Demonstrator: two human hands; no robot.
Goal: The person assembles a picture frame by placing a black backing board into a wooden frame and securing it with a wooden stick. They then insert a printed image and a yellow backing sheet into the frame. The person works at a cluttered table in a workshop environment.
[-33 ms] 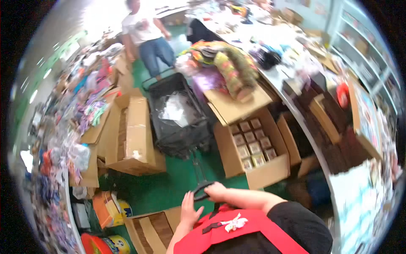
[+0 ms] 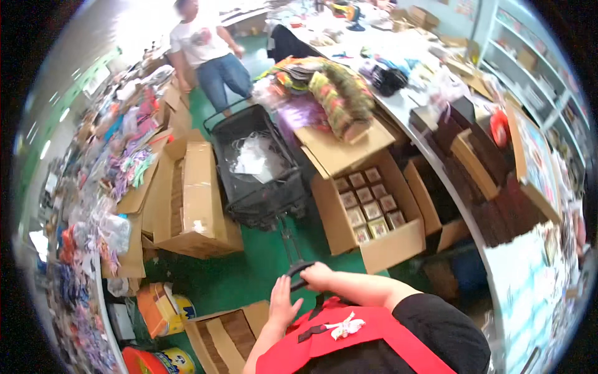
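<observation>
A black mesh cart (image 2: 261,181) stands on the green floor ahead of me, with white plastic bags (image 2: 252,159) inside. Its pull bar (image 2: 288,240) runs back to a black loop handle (image 2: 298,269). My right hand (image 2: 319,276) is closed around that handle. My left hand (image 2: 283,304) is just beside the handle, fingers spread and flat, holding nothing. A red apron over a black shirt fills the lower edge.
An open carton of small boxes (image 2: 374,212) sits right of the cart, and a big cardboard box (image 2: 193,199) left of it. Another person (image 2: 205,56) stands beyond the cart. A cluttered counter (image 2: 423,112) curves along the right; packaged goods (image 2: 118,181) line the left.
</observation>
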